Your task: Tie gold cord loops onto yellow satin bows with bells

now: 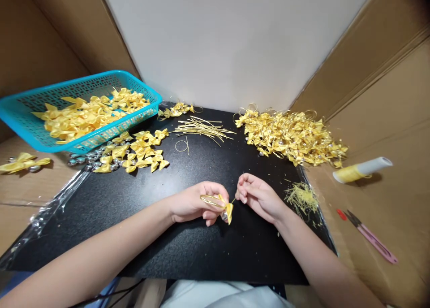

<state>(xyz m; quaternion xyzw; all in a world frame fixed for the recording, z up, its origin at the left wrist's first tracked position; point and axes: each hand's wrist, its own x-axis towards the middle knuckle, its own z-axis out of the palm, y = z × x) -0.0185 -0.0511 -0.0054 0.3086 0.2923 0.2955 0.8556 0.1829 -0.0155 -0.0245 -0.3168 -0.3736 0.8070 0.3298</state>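
My left hand (201,202) is closed on a yellow ribbon bow (229,213), above the near middle of the black table. A silver bell (224,216) hangs beside the bow, and a loop of gold cord (211,201) stands up from it over my fingers. To the right, my right hand (257,195) pinches the end of a thin gold cord (233,200) that runs from the bow. The cord's far end is hidden by my right fingertips.
A turquoise basket (80,140) of yellow bows stands at the left. Bows with bells (144,151), cut gold cords (203,127) and a heap of looped bows (295,135) lie around. Right are cord trimmings (302,198), a thread spool (363,169) and pink thread snips (372,238).
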